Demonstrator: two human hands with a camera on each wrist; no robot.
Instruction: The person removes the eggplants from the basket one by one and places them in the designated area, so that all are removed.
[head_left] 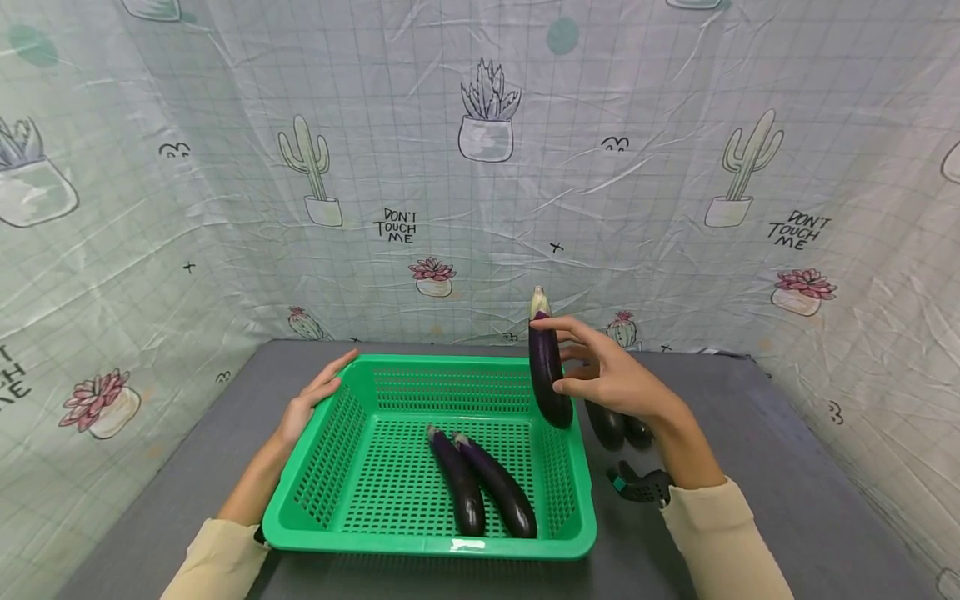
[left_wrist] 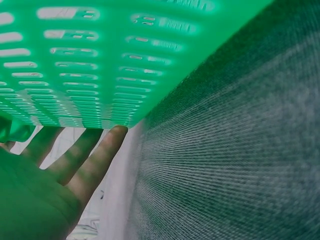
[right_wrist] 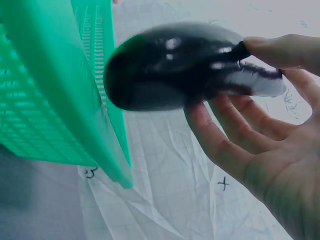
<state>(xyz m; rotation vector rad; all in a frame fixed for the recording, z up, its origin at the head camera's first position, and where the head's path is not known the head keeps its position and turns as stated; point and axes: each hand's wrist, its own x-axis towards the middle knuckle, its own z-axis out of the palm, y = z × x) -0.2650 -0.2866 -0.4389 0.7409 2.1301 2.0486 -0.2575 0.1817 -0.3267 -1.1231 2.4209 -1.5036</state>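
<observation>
My right hand (head_left: 611, 371) pinches a dark purple eggplant (head_left: 546, 367) between thumb and fingers, its pale stem end up. In the head view the eggplant stands nearly upright over the right rim of a green plastic basket (head_left: 427, 547). The right wrist view shows the glossy rounded end of this eggplant (right_wrist: 150, 70) beside the basket wall (right_wrist: 55, 70). Two more eggplants, one (head_left: 457, 483) left of the other (head_left: 501, 487), lie side by side inside the basket. My left hand (head_left: 300, 412) rests at its left rim, with straight fingers (left_wrist: 97, 162) touching the outer wall.
Right of the basket, partly behind my right hand, lie more eggplants (head_left: 606, 427) on the grey table (head_left: 780, 467). A black strap (head_left: 641, 483) shows near my right wrist. A printed cloth (head_left: 600, 200) hangs behind and along both sides.
</observation>
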